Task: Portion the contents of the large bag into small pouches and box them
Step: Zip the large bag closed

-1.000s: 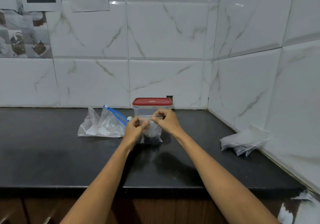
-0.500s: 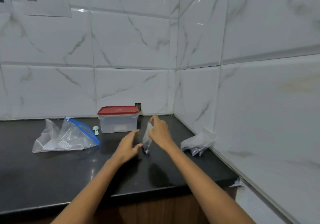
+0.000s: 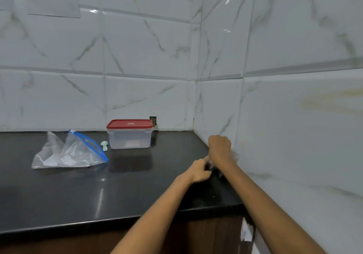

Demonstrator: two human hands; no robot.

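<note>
- Working at the far right of the countertop (image 3: 137, 185), hard against the side wall, where the small pouches (image 3: 235, 154) are lying in a heap, mostly hidden behind both wrists
- Right hand (image 3: 219, 145) showing its back to the camera with fingers curled under; not showing whether anything is held inside, so no telling
- Left hand (image 3: 198, 171) bunching its fingertips on a fold of clear plastic just below the right wrist, appearing to be pinching it
- Judging the step in hand as handling a pouch at the heap, ahead of boxing
- Advising: pinching one pouch only by its sealed top edge, keeping the seal uppermost, separating it from its neighbours before lifting, and avoiding dragging slippery film along the wall
- Noting the box (image 3: 129, 136) standing upright near the back wall, well apart from the heap, red lid sitting on; needing that lid off before anything goes in
- Box presenting its long side to the camera, long axis running parallel to the back wall
- Large bag (image 3: 68, 153) lying slumped left of the box, long axis running left to right, blue zip edge slanting down towards the box, mouth pointing right
- Pouch direction and long axis not showing; too much hidden and blurred
</note>
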